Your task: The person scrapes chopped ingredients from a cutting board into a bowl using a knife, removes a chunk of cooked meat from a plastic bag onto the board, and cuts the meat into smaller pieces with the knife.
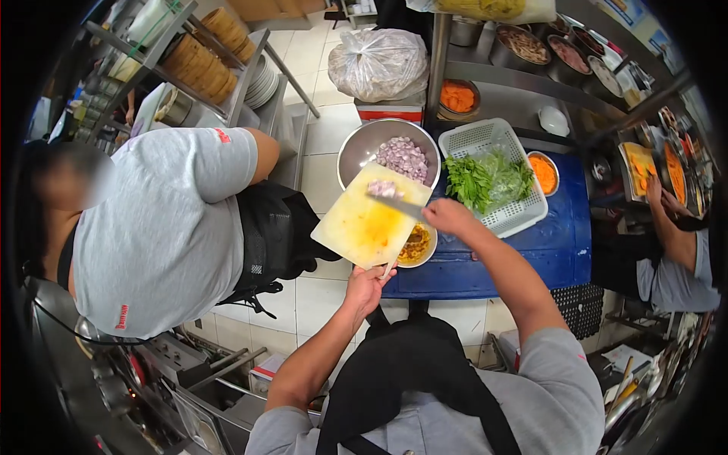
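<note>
My left hand [369, 288] grips the near corner of a stained, pale yellow cutting board [356, 224], which reaches over the near rim of a steel mixing bowl [354, 148]. In my right hand [449, 217] is the handle of a kitchen knife [400, 205], its blade lying across the board. Beside the blade, at the board's far end, sits a small pile of chopped purple onion [385, 187]. More diced onion [403, 159] fills part of the mixing bowl. Partly hidden under the board is a smaller bowl of yellow-brown food [417, 246].
On the blue table [493, 269] stand a white plastic basket [523, 220] with leafy greens [474, 182] and a bowl of orange shreds [543, 173]. A person in grey [167, 227] stands close at left; another person's hands [660, 193] work at far right. Metal shelving [485, 64] rises behind.
</note>
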`<state>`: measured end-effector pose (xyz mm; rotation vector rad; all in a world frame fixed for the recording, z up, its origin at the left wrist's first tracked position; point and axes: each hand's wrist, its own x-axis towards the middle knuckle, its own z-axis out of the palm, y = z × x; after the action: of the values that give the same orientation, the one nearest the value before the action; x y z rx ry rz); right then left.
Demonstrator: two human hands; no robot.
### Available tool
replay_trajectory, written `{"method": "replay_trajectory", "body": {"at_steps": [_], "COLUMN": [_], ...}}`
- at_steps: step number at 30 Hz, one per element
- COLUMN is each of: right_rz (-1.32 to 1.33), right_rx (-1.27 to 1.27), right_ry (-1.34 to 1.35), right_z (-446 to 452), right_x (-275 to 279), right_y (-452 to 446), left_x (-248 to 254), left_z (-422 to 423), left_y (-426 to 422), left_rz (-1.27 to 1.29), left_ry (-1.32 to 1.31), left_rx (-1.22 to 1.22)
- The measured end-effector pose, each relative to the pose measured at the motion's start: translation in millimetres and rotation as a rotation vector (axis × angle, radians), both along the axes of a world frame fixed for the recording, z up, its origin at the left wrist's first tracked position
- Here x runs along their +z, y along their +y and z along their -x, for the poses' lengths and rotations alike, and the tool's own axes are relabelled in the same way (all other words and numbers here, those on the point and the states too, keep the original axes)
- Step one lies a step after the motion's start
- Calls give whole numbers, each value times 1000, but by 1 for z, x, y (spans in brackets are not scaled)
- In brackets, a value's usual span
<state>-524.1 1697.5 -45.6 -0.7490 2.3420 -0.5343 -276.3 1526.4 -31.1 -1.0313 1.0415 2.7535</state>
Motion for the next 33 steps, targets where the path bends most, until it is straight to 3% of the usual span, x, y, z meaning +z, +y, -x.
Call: {"method": "replay_trajectory", "body": {"at_steps": [7, 13, 16, 17, 18, 20, 23, 27, 30, 31, 33], "right_rz": [-6, 129, 108, 147, 37, -44, 16, 168, 111, 268, 353], "right_rx": [-333, 98, -32, -121, -222, -194, 19, 151, -77, -153, -379], "right_ry": [115, -63, -135, 74, 150, 333, 622, 786, 531, 580, -40], "right_z": [52, -12, 15, 31, 41, 47, 31, 5, -22, -26, -27], "right_x": [-6, 35, 9, -13, -1, 18, 33, 40, 46, 33, 22], "right_y": [-16, -23, -30, -29, -26, -18, -1, 21, 26, 30, 49], "left_x": [7, 19, 24, 24, 26, 34, 38, 47, 43, 42, 46], "left_z": [4, 12, 8, 4, -1, -7, -19, -25, -27, -30, -34], "left_y": [7, 5, 6, 7, 8, 6, 4, 3, 1, 0, 0], "left_rz": [-15, -33, -12, -2, -7, -11, -10, -8, -11, -2, 24], "left_ry": [-41, -51, -35, -28, -36, -44, -25, -36, -2, 8, 8], "left_rx": [21, 23, -2, -9, -12, -22, -38, -68, -118, -136, -162]}}
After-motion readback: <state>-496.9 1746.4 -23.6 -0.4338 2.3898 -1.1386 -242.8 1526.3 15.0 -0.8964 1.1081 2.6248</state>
